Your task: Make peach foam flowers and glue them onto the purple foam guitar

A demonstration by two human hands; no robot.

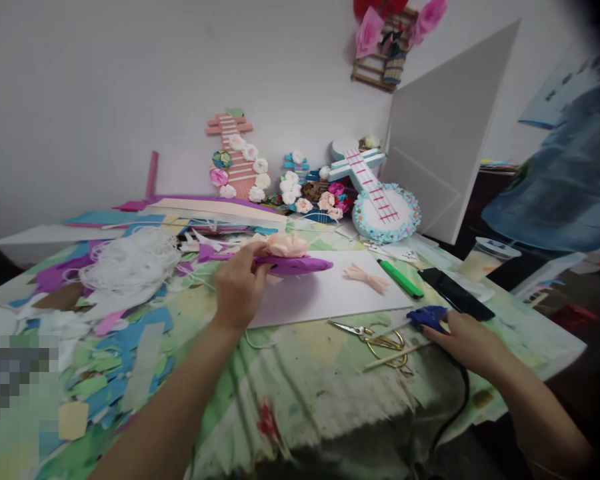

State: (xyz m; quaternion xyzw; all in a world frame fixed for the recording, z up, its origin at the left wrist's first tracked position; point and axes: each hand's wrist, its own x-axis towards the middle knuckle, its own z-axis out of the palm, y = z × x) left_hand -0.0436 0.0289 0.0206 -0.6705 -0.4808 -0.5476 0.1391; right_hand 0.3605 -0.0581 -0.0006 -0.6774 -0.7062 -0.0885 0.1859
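My left hand (240, 283) is closed on a purple foam piece (300, 266) with a peach paper flower (287, 245) on top, held just above a white foam sheet (330, 297). My right hand (463, 340) is wrapped round a blue glue gun (427, 316) that rests on the table at the right, its black cord (455, 407) hanging over the table's front edge. Gold-handled scissors (380, 339) and a thin wooden stick (393, 358) lie just left of that hand.
A small peach paper bow (367, 277), a green marker (401, 279) and a black phone (455, 293) lie near the white sheet. White string (133, 260) and coloured paper scraps (115, 373) cover the left. Flower-decorated guitar crafts (383, 207) and a white board (445, 133) stand against the wall.
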